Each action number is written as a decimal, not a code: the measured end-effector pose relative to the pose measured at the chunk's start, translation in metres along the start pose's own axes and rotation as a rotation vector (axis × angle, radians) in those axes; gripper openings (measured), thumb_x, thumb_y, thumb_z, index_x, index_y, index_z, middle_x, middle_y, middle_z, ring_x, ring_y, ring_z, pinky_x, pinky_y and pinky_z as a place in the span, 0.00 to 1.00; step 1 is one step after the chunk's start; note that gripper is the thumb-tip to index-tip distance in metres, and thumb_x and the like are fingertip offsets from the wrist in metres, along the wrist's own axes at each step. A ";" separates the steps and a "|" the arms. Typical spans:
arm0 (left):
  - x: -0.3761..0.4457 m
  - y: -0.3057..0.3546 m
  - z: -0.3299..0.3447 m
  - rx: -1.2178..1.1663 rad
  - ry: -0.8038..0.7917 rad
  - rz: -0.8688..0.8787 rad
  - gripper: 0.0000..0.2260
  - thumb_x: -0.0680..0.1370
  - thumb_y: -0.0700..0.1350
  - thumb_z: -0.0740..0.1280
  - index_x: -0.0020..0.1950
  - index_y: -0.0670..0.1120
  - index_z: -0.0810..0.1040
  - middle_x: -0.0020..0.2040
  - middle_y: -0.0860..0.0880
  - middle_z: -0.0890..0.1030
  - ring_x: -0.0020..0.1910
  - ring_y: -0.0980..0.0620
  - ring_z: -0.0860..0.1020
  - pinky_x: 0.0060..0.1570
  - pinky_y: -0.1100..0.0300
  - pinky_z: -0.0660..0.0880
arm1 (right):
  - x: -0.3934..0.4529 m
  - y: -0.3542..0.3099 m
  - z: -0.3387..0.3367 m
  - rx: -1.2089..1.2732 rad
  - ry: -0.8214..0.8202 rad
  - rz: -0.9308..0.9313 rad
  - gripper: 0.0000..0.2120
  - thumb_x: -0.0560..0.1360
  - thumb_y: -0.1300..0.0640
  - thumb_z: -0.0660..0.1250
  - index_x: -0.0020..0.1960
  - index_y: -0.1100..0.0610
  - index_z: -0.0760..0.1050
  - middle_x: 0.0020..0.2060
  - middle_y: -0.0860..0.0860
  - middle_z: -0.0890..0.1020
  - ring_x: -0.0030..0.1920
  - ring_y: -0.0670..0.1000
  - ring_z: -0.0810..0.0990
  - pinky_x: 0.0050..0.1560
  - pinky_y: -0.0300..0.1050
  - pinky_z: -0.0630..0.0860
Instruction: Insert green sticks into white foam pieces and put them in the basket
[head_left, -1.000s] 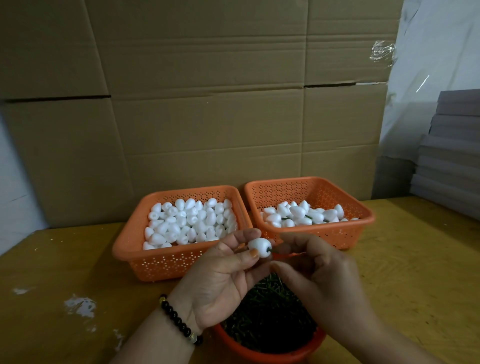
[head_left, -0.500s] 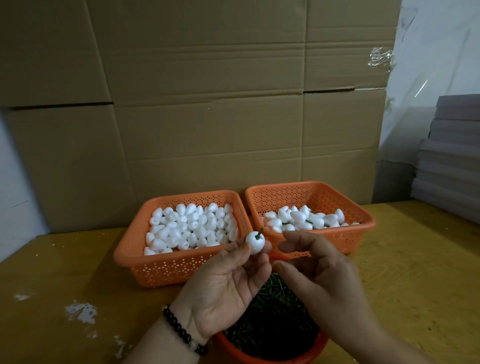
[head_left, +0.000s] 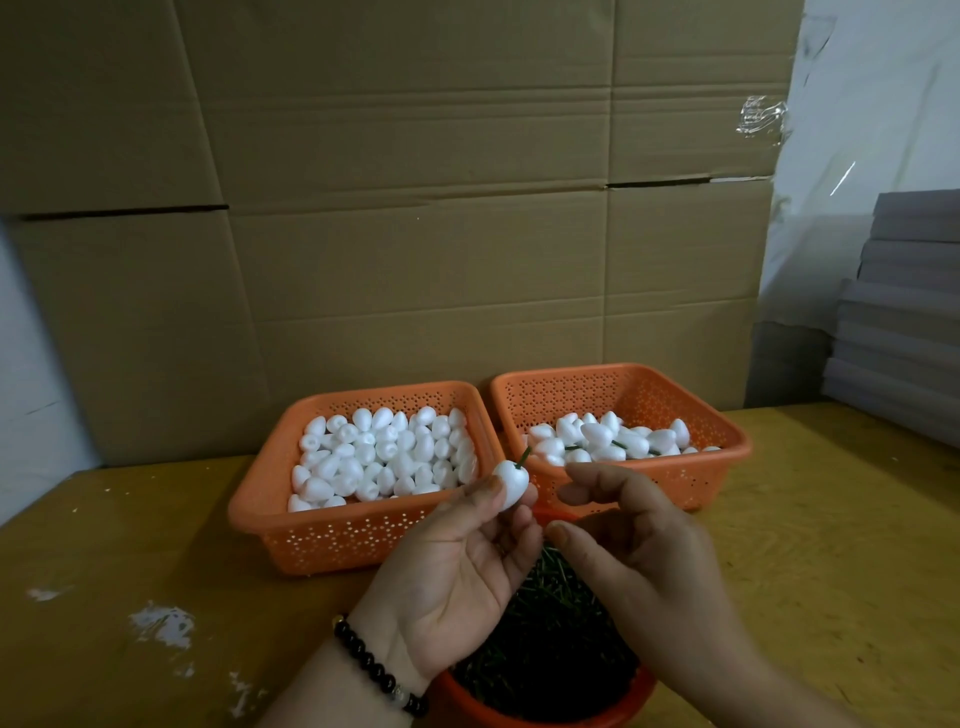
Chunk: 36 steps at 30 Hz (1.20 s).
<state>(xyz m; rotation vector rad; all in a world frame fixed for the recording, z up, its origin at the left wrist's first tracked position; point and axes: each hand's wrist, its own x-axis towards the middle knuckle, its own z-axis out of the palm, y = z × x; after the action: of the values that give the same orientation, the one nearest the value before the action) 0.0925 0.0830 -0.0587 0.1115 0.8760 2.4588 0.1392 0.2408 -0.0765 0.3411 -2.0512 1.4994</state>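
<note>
White egg-shaped foam piece (head_left: 511, 483) with short green stick (head_left: 522, 458) inserted — pinched at left hand (head_left: 457, 577) fingertips, before right-hand orange perforated plastic basket (head_left: 727, 441). Right hand (head_left: 639, 540) loosely curled, holding nothing. Risk: loose pinch — possible drop short of rim.

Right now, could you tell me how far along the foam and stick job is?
Done: the right basket holds some stemmed pieces. In hand: the left hand pinches a foam piece with its green stick in; the right hand holds nothing. Left: the left basket is full of plain pieces.
</note>
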 end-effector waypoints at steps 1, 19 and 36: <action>0.001 0.000 0.000 0.002 0.009 0.018 0.19 0.66 0.36 0.72 0.57 0.38 0.78 0.43 0.41 0.82 0.35 0.50 0.81 0.33 0.58 0.80 | 0.000 0.001 0.000 -0.007 -0.007 0.008 0.19 0.69 0.62 0.75 0.54 0.45 0.76 0.44 0.40 0.84 0.36 0.42 0.83 0.34 0.34 0.77; 0.000 -0.007 -0.003 0.536 0.048 0.352 0.19 0.68 0.23 0.67 0.42 0.48 0.82 0.43 0.49 0.81 0.45 0.53 0.78 0.45 0.60 0.76 | 0.001 0.005 0.000 -0.298 0.000 -0.166 0.28 0.66 0.61 0.78 0.59 0.41 0.71 0.54 0.39 0.77 0.55 0.38 0.77 0.55 0.32 0.74; -0.005 -0.017 -0.003 1.515 0.125 0.941 0.33 0.70 0.45 0.74 0.65 0.73 0.64 0.52 0.62 0.79 0.58 0.61 0.76 0.60 0.67 0.70 | 0.002 -0.006 -0.006 -0.349 -0.190 -0.233 0.24 0.72 0.61 0.68 0.64 0.42 0.75 0.49 0.41 0.73 0.55 0.45 0.74 0.54 0.34 0.71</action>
<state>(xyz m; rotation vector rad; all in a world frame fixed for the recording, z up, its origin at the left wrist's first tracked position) 0.1036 0.0895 -0.0711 1.0649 3.0224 1.7563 0.1423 0.2452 -0.0696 0.5765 -2.2809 0.9821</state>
